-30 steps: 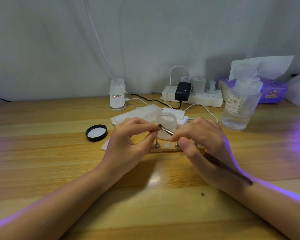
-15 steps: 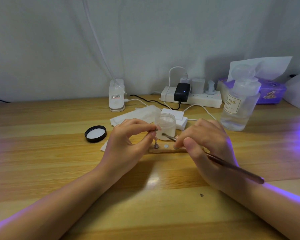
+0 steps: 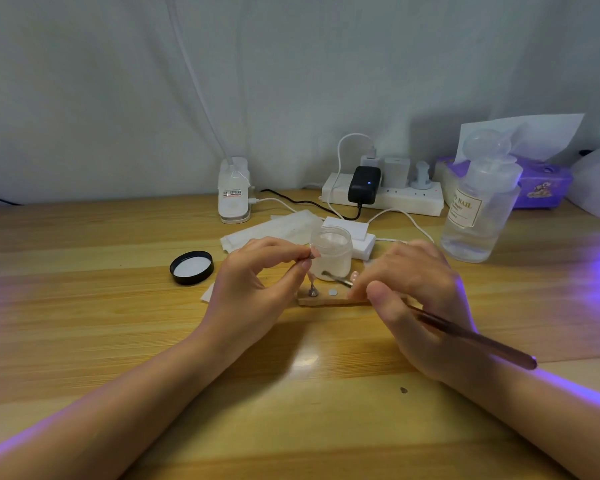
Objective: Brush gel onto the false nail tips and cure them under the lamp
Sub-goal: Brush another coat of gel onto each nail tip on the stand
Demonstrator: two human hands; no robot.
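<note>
l hand [image 3: 253, 289] raised over the wooden tabletop [image 3: 84, 323], grip pinched btwn thumb + forefinger on a small false nail tip on a thin metal stem [image 3: 310, 257]; tip itself too small to make out detail. r hand [image 3: 420, 299] grip closed around a long dark-handled gel brush [image 3: 465, 336], handle running back over the wrist to the r, metal ferrule + bristles [image 3: 333, 277] pointing l, near the held tip but not touching it. below + btwn the hands: narrow wooden base strip [image 3: 326, 300] lying flat, w/ 1 small metal cone stand [image 3: 313, 291] upright on it and 1 round silver disc [image 3: 333, 292] just beside the cone. clear open jar of whitish gel [image 3: 330, 251] just behind the strip, upright. its black round lid [image 3: 191, 267] lies inside-up, well l of the jar. white wipes [image 3: 274, 226] behind l hand. clear pump bottle w/ "nail" label [image 3: 478, 209] far r, upright. white power strip [image 3: 395, 200] at the wall w/ black adapter [image 3: 363, 185] plugged in, blue led lit. purple glow on r edge of tabletop; lamp source not visible.
</note>
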